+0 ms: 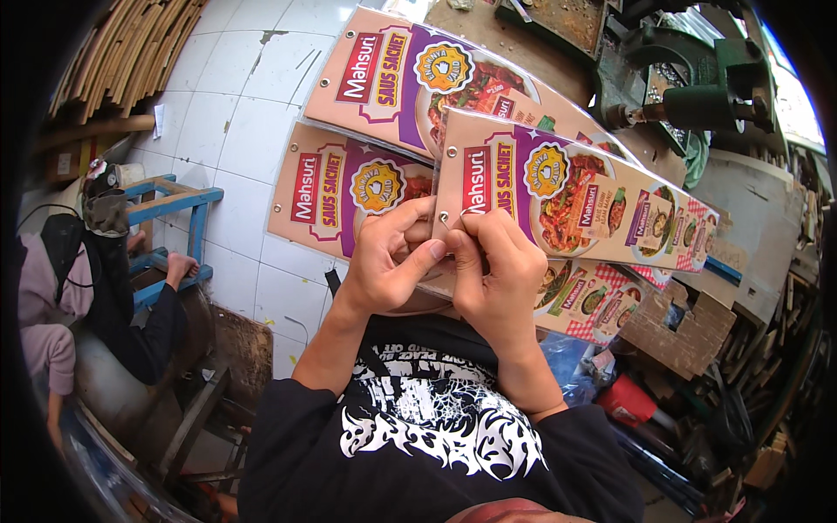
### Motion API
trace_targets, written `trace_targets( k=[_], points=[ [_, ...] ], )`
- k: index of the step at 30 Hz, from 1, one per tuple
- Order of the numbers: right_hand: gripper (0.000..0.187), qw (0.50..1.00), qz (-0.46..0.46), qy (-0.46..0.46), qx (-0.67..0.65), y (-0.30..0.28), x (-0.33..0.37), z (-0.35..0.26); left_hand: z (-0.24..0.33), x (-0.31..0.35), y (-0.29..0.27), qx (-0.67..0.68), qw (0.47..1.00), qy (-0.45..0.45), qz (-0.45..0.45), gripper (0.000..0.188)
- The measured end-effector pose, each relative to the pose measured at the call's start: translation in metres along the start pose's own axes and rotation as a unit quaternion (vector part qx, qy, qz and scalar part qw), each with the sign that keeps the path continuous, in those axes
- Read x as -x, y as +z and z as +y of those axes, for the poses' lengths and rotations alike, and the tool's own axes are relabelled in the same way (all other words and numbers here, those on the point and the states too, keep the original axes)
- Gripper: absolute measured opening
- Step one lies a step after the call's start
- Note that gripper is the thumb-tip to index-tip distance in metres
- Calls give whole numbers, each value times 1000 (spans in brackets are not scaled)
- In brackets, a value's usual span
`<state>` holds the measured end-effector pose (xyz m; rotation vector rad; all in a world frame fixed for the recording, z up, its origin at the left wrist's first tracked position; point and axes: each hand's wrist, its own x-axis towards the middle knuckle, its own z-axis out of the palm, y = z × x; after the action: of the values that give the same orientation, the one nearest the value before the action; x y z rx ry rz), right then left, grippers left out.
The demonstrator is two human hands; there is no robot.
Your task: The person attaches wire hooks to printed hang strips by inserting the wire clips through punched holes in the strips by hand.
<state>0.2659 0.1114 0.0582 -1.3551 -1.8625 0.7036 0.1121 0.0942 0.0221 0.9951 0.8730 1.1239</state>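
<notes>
A tan printed advertising sheet (510, 196) with food pictures, a purple band and metal eyelets along its short left edge lies uppermost, over a second sheet (366, 70) and a third sheet (301, 227) of the same kind. At its near left corner my left hand (392, 261) is closed, thumb and fingers pinching the edge. Close beside it, my right hand (501, 261) pinches at the same corner with thumb and forefinger. A small shiny metal piece shows at the corner eyelet (444, 216). Whatever my right fingertips hold is mostly hidden.
Far right stands a green metal press (697, 78) on the workbench. Wood scraps (732, 401) and a red object (629, 401) lie at the right. Left, another person (113, 288) sits near a blue stool (170, 205) on white floor tiles (231, 235). Wooden strips (126, 52) are stacked far left.
</notes>
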Motion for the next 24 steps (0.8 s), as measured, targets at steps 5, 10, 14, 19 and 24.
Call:
trace_targets(
  k=[5, 10, 14, 19, 24],
  points=[
    [8, 1000, -1, -13, -13, -6, 1, 1, 8, 0, 4, 44, 998, -43, 6, 48],
    [10, 999, -8, -43, 16, -5, 2, 2, 3, 1, 1, 36, 999, -26, -8, 49],
    [13, 998, -11, -52, 36, -4, 3, 2, 6, 1, 1, 58, 998, -38, -2, 44],
    [15, 997, -13, -56, 47, -4, 2, 3, 3, 1, 1, 53, 998, -30, -1, 45],
    [8, 996, -7, -68, 57, -3, 0, 2, 2, 1, 1, 43, 999, -26, 3, 45]
  ],
)
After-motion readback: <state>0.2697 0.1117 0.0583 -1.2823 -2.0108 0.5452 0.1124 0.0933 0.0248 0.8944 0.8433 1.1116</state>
